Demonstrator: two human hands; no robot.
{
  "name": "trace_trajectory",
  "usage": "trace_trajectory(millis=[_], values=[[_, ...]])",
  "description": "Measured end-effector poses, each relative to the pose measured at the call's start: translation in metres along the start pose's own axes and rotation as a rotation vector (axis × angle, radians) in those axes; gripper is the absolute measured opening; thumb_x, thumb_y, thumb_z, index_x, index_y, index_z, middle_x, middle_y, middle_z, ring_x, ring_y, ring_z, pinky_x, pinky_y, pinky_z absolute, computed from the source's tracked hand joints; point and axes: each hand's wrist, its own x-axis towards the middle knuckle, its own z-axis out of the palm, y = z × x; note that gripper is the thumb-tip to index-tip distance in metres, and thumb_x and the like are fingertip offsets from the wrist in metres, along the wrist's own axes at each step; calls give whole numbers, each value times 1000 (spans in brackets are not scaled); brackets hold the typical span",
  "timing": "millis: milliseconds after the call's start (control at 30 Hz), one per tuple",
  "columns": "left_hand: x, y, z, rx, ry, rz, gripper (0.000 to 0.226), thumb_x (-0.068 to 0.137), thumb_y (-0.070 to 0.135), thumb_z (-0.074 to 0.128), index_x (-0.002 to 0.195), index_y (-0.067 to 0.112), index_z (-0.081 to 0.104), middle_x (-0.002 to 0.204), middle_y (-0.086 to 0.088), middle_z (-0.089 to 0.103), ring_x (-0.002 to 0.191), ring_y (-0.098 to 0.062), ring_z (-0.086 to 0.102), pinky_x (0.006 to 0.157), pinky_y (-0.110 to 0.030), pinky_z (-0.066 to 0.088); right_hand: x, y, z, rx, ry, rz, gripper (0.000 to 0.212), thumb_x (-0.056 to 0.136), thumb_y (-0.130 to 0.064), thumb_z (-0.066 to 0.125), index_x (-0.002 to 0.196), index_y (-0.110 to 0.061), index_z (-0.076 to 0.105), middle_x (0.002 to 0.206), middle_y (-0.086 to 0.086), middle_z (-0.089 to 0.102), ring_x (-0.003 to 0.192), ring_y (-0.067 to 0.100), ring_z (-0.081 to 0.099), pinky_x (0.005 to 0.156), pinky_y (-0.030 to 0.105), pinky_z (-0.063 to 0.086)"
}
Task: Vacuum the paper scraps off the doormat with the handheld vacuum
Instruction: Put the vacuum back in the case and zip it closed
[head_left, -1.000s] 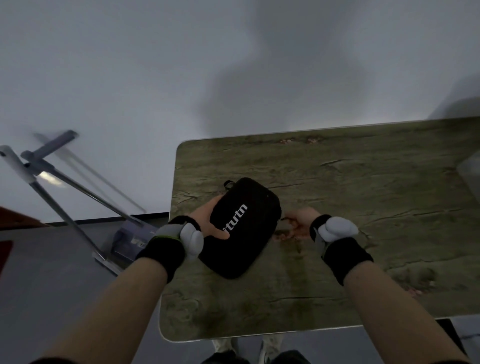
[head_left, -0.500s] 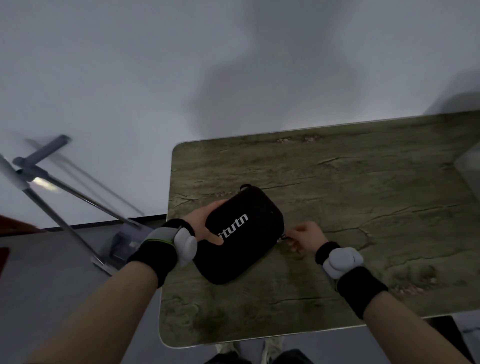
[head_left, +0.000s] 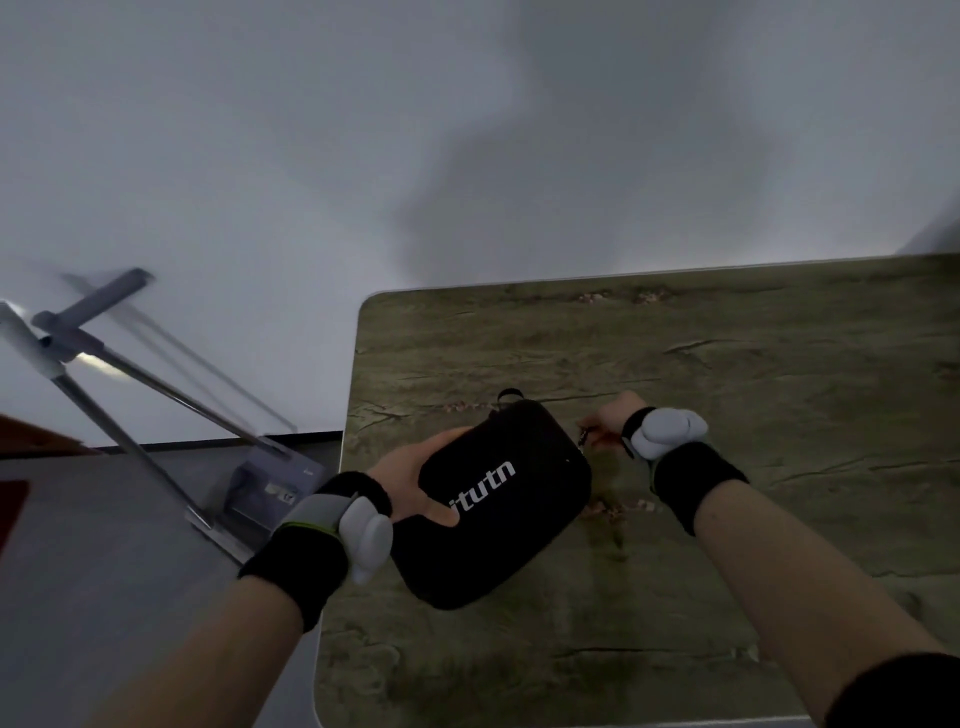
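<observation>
A black zippered case with white lettering lies on the green-brown patterned surface, near its left edge. My left hand grips the case's left side, thumb across the lid. My right hand pinches the zipper pull at the case's upper right corner. Small pale scraps lie on the surface just right of the case, and more near the far edge. No vacuum is visible.
A metal stand with angled poles stands on the grey floor to the left, with a small box at its foot. A white wall runs behind. The surface's rounded front-left corner is close to me.
My right hand has moved from the case's lower right side up to its upper right corner along the zipper. The case has shifted slightly under my left hand.
</observation>
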Motion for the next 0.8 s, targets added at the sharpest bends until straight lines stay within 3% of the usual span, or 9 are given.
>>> trace_trajectory(millis=[67, 133, 200, 267, 367, 467, 567, 667, 800], values=[[3, -6, 0, -14, 3, 1, 97, 56, 29, 85, 116, 76, 25, 114, 46, 44, 115, 8, 43, 94, -15, 36, 3, -21, 1, -73, -39, -5, 26, 90, -4, 61, 65, 0, 57, 35, 6, 55, 25, 13, 50, 32, 19, 40], [5, -9, 2, -40, 11, -19, 98, 64, 11, 84, 125, 61, 26, 118, 39, 44, 118, 3, 42, 98, -22, 34, 9, -46, 5, -113, -54, -54, 23, 87, -6, 65, 65, -5, 56, 33, 0, 53, 26, 8, 49, 31, 15, 36], [7, -8, 1, -75, 7, -28, 95, 67, 5, 82, 133, 48, 29, 122, 27, 47, 121, -3, 42, 101, -27, 34, 19, -69, 13, -93, -68, -113, 24, 84, -2, 66, 63, -5, 55, 34, -1, 54, 42, 14, 58, 49, 17, 46], [7, -6, 1, -93, 8, -30, 97, 67, 3, 81, 140, 40, 30, 129, 19, 49, 125, -7, 43, 103, -31, 35, 26, -85, 30, -79, -92, -143, 27, 82, 3, 67, 59, -3, 55, 39, 7, 55, 64, 24, 57, 68, 30, 46], [7, -12, 5, -107, 34, -30, 100, 63, 6, 84, 142, 37, 32, 137, 13, 50, 130, -10, 43, 110, -40, 34, 25, -96, 63, -47, -221, -174, 16, 85, 4, 65, 71, 2, 59, 51, 13, 60, 54, 25, 60, 64, 35, 51], [8, -17, 9, -103, 69, -36, 100, 58, 12, 87, 138, 45, 36, 133, 18, 53, 128, -8, 46, 109, -42, 36, 25, -81, 71, -27, -288, -265, 19, 88, -1, 62, 70, -2, 56, 42, 3, 60, 36, 10, 56, 48, 23, 52], [5, -18, 13, -88, 123, -55, 100, 55, 19, 86, 135, 52, 36, 132, 21, 53, 127, -8, 47, 107, -45, 38, 32, -59, 58, 121, -353, -325, 8, 89, 0, 59, 82, -2, 56, 59, 3, 68, 50, 9, 64, 67, 24, 58], [3, -14, 14, -87, 129, -76, 100, 53, 24, 85, 133, 57, 35, 132, 22, 53, 127, -9, 47, 106, -47, 38, 28, -54, 54, 208, -352, -357, 19, 90, 15, 46, 84, -3, 45, 56, 3, 68, 51, 11, 65, 58, 19, 55], [0, -7, 14, -68, 114, -81, 99, 50, 40, 81, 134, 58, 31, 136, 23, 49, 130, -8, 43, 107, -43, 36, 21, -53, 63, 114, -107, -336, 13, 84, 6, 60, 96, 2, 55, 78, 9, 63, 74, 22, 61, 67, 31, 54]])
